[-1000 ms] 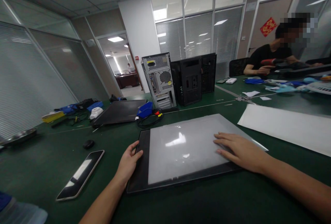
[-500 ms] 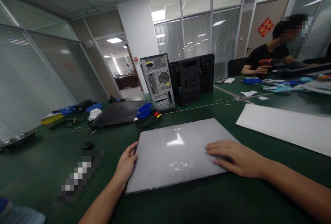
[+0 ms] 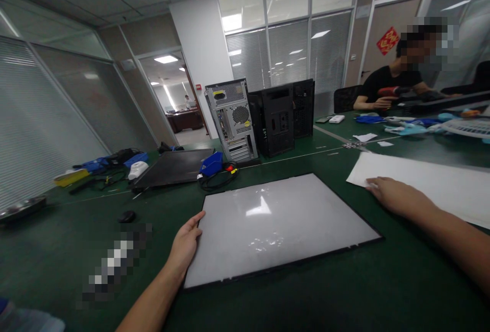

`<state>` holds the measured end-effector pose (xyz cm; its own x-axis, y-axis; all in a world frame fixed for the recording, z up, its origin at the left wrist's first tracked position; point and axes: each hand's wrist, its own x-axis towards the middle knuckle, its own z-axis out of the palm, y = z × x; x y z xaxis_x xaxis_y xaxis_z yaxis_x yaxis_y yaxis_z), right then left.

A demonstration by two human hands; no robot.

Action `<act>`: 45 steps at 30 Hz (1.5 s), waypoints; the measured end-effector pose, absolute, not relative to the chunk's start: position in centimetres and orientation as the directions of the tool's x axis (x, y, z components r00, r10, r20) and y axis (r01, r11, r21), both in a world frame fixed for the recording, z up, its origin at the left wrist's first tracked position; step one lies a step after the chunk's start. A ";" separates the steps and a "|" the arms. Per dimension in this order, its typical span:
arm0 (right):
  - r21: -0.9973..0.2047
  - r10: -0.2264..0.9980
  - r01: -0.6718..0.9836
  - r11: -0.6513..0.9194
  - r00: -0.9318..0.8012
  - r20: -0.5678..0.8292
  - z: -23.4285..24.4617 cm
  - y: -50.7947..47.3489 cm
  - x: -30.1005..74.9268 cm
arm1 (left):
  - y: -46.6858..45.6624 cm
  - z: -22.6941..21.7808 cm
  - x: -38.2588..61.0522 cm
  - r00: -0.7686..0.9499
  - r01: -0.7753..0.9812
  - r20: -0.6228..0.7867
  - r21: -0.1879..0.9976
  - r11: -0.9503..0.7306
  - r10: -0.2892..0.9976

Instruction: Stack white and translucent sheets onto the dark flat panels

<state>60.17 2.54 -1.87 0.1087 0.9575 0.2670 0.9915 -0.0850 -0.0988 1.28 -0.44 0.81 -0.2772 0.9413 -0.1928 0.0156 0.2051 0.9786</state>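
A flat black-framed panel (image 3: 356, 242) lies on the green table, covered edge to edge by a glossy grey-white sheet (image 3: 275, 224). My left hand (image 3: 186, 244) rests against the panel's left edge, fingers curled on it. My right hand (image 3: 396, 196) lies flat to the right of the panel, fingertips touching the near corner of a large white sheet (image 3: 432, 185). Neither hand lifts anything.
Computer tower cases (image 3: 264, 117) stand at the back centre, with a dark panel (image 3: 174, 166), a blue tool (image 3: 210, 164) and cables to their left. A blurred flat object (image 3: 115, 263) lies near left. A person in black (image 3: 390, 87) works at the far right among tools.
The grey-white sheet slid left until it covers the whole black panel. My right hand left the sheet and moved right onto the corner of the large white sheet. My left hand stayed.
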 end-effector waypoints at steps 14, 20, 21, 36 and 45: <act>-0.091 0.957 0.986 0.142 -0.114 0.265 2.5 -0.9 50.8 | -0.7 1.3 1.5 -0.221 0.066 -0.215 0.970 0.235 0.951; -0.261 0.860 0.829 0.495 -0.425 0.282 3.6 -2.7 45.5 | -0.7 1.2 1.3 -0.244 0.078 -0.216 0.967 0.241 0.945; -0.215 0.879 0.875 0.433 -0.358 0.314 3.5 -2.7 45.5 | -0.7 1.2 1.3 -0.246 0.082 -0.216 0.967 0.242 0.945; -0.138 0.903 0.922 0.363 -0.312 0.294 1.8 -2.0 45.3 | -1.0 1.9 1.9 -0.272 0.096 -0.197 0.968 0.230 0.942; 0.004 0.933 0.998 0.062 -0.059 0.356 1.5 -1.8 47.2 | -0.8 1.4 1.5 -0.243 0.091 -0.186 0.973 0.213 0.952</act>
<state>47.23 -1.82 1.47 -0.0590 0.9327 0.3559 0.9981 0.0618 0.0037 1.49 -0.82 1.37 -0.2427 0.9522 -0.1857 0.0915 0.2130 0.9728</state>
